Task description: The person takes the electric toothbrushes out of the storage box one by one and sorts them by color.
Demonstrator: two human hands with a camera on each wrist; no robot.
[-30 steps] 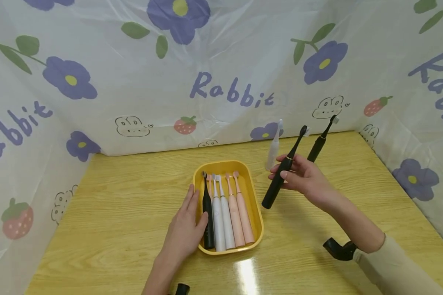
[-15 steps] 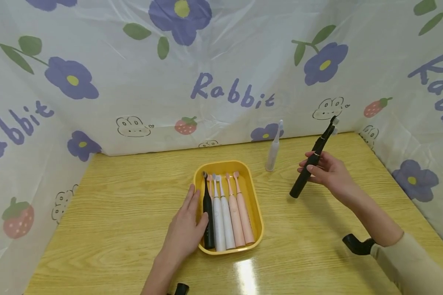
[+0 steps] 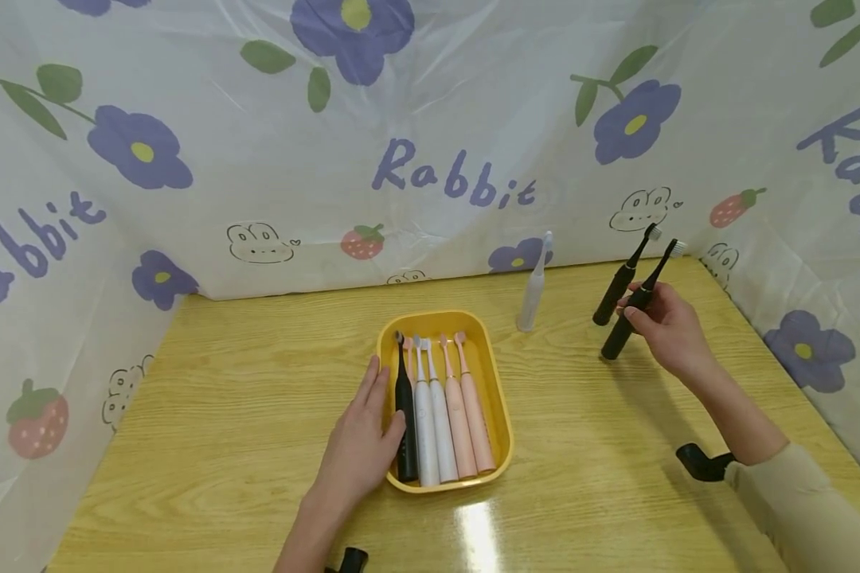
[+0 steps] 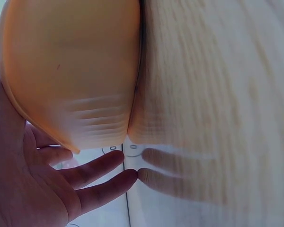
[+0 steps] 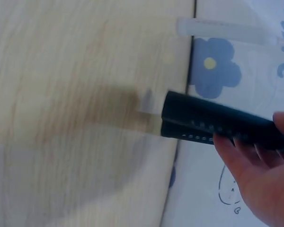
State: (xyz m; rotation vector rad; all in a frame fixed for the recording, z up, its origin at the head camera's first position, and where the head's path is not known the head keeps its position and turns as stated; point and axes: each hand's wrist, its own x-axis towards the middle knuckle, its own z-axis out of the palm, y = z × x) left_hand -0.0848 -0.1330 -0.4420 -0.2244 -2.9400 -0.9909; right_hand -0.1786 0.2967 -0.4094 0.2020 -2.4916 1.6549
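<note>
Between thumb and fingers, my right hand [image 3: 670, 328] holds a black electric toothbrush [image 3: 619, 338], tilted with its bristles up, at the table's right side. A second black toothbrush [image 3: 611, 298] stands upright just behind it. In the right wrist view the held toothbrush [image 5: 213, 118] partly covers the other one. My left hand [image 3: 361, 446] rests against the left side of a yellow tray [image 3: 503, 414], thumb over its rim and fingers extended along the wall. Inside lie a black toothbrush [image 3: 404, 422], white toothbrushes [image 3: 426, 434] and pink toothbrushes [image 3: 459, 426], side by side.
A white toothbrush [image 3: 532, 298] stands upright near the back of the wooden table [image 3: 258, 398], left of the black pair. Printed cloth [image 3: 444, 103] walls in the back and both sides. A black wrist mount [image 3: 702, 461] hangs below my right forearm.
My right hand has carried the black toothbrush rightward, from beside the tray to beside the standing black one. The left hand and tray have stayed in place.
</note>
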